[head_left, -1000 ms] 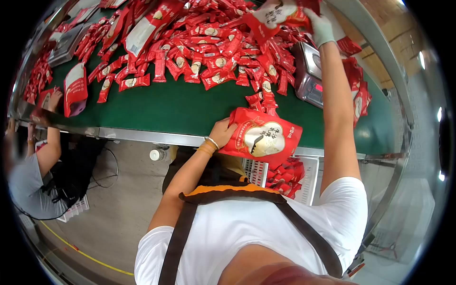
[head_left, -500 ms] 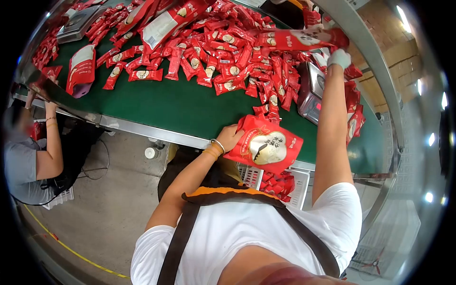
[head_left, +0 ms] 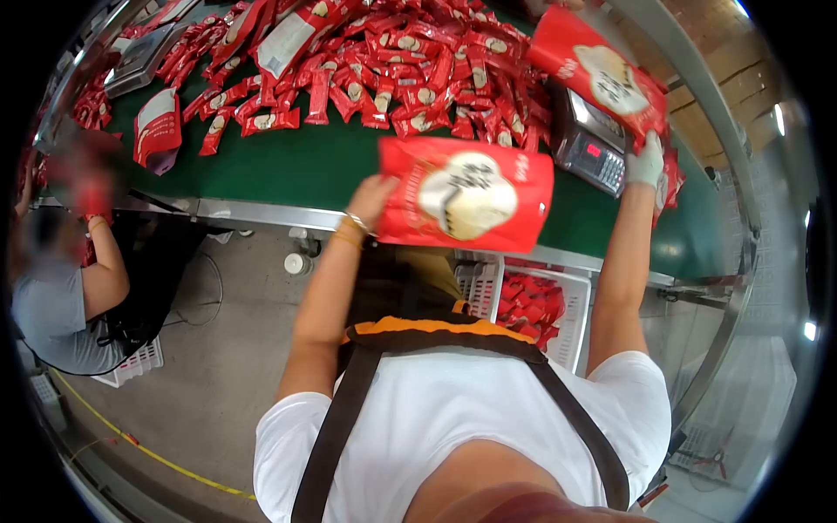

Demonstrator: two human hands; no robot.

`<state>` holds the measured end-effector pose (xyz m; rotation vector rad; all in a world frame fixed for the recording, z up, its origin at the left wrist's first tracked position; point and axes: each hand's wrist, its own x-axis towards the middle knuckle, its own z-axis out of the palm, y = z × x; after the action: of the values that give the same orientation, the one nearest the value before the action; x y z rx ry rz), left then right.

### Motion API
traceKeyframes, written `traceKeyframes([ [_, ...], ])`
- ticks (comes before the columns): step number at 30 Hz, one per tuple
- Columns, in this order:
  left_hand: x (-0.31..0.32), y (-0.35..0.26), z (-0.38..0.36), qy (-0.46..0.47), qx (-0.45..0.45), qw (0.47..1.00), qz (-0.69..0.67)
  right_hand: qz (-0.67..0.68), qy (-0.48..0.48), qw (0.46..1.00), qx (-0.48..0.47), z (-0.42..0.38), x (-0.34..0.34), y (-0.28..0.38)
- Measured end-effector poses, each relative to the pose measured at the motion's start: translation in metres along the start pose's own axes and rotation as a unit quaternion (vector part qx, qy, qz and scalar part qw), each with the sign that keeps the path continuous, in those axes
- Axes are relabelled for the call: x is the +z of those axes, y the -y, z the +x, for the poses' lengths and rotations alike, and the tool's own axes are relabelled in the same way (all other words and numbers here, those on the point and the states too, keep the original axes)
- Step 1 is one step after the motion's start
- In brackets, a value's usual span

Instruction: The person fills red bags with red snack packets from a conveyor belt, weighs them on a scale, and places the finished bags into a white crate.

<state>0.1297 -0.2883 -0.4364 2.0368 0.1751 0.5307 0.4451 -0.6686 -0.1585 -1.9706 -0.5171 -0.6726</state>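
Note:
My left hand (head_left: 373, 202), with a bracelet at the wrist, grips the left edge of a red pouch (head_left: 467, 197) with a cream panel. The pouch is held sideways over the near edge of the green belt (head_left: 296, 170). My right hand (head_left: 646, 162) wears a pale glove and is closed on the lower end of another red pouch (head_left: 606, 80). That second pouch is tilted and partly covers a weighing scale (head_left: 595, 159) with a lit red display. Small red packets (head_left: 405, 74) lie heaped on the belt beyond both hands.
More flat red pouches (head_left: 158, 131) lie at the left, near a second scale (head_left: 141, 63). White crates (head_left: 571, 327) stand below the belt edge, one with red packets inside. A co-worker (head_left: 65, 305) sits at the left. A metal frame (head_left: 706, 65) rises on the right.
The left-hand pouch has risen and turned more level. My right hand has moved nearer and slightly right, and its pouch has swung to a slant, showing its front. The scale's display is now visible.

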Motion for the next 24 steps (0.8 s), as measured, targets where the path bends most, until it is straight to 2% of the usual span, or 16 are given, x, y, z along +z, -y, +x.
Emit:
traceKeyframes([
  [1,-0.03,0.012,-0.014,-0.029,0.178,0.945,0.274,0.421,-0.048,0.888,0.178,-0.024,-0.002,0.006],
  [2,-0.06,-0.015,-0.019,-0.059,-0.024,0.993,-0.102,0.441,-0.067,0.864,0.235,-0.053,-0.011,-0.005],
  [3,-0.087,-0.041,-0.022,-0.085,-0.227,0.857,-0.454,0.459,-0.088,0.835,0.29,-0.084,-0.023,-0.014],
  [5,-0.121,0.0,-0.04,-0.184,-0.227,0.883,-0.366,0.531,-0.185,0.738,0.373,-0.154,-0.021,0.025],
  [7,-0.14,0.003,-0.05,-0.195,-0.26,0.891,-0.316,0.526,-0.171,0.721,0.418,-0.219,-0.006,0.05],
  [9,-0.147,0.003,-0.059,-0.217,-0.298,0.898,-0.24,0.624,-0.004,0.675,0.394,-0.284,0.016,0.046],
  [11,-0.139,0.02,-0.055,-0.231,-0.262,0.919,-0.184,0.63,0.045,0.618,0.468,-0.306,0.044,0.117],
  [13,-0.129,0.019,-0.043,-0.217,-0.242,0.942,-0.088,0.633,0.149,0.553,0.52,-0.329,0.068,0.143],
  [15,-0.115,-0.01,-0.037,-0.301,-0.164,0.922,0.18,0.638,0.203,0.473,0.573,-0.348,0.098,0.162],
  [17,-0.115,-0.059,-0.037,-0.335,-0.046,0.904,0.263,0.635,0.195,0.499,0.557,-0.357,0.128,0.187],
  [18,-0.115,-0.083,-0.042,-0.289,-0.076,0.934,0.194,0.654,0.199,0.502,0.53,-0.367,0.147,0.19],
  [19,-0.113,-0.097,-0.048,-0.198,-0.136,0.961,0.139,0.659,0.183,0.499,0.533,-0.379,0.166,0.193],
  [20,-0.108,-0.122,-0.052,-0.135,-0.264,0.955,-0.031,0.634,0.204,0.513,0.541,-0.385,0.176,0.204],
  [21,-0.092,-0.11,-0.053,-0.2,-0.184,0.961,-0.044,0.609,0.224,0.527,0.55,-0.392,0.182,0.214],
  [22,-0.083,-0.099,-0.063,-0.203,-0.21,0.952,-0.087,0.591,0.248,0.505,0.578,-0.399,0.187,0.22],
  [24,-0.093,-0.121,-0.065,-0.203,-0.234,0.942,-0.126,0.536,0.334,0.534,0.563,-0.411,0.187,0.231],
])
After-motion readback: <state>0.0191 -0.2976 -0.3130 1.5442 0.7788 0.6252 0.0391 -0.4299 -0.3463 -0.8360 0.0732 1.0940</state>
